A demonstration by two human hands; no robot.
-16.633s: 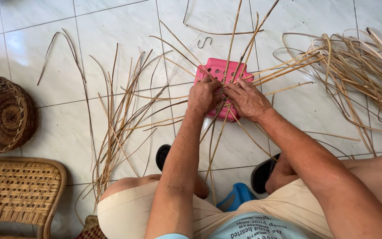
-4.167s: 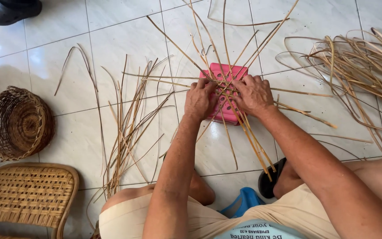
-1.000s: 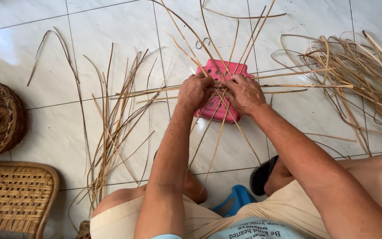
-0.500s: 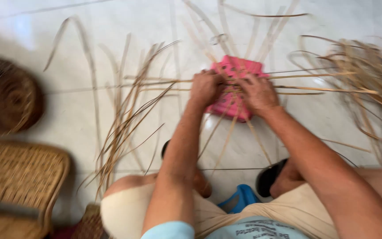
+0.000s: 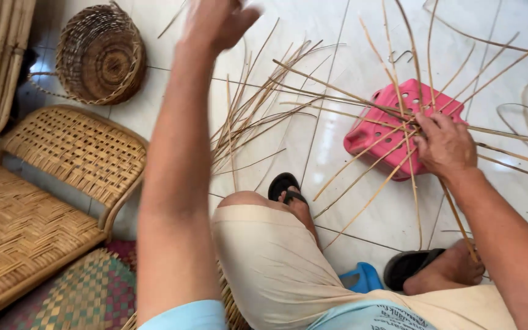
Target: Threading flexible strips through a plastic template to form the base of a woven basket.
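Round woven basket (image 5: 101, 55) and cane chair (image 5: 62, 156) beside raised left hand (image 5: 218, 21).

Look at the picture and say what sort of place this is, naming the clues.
Probably a home cane-weaving workspace on a tiled floor: loose cane strips lie spread out, a woven basket and a cane chair stand nearby, and the right hand presses strips on a pink stool.

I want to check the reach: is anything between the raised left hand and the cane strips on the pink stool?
Nothing visible blocks it. The left hand is raised in open air; between it and the strips on the stool lie only loose canes flat on the floor.
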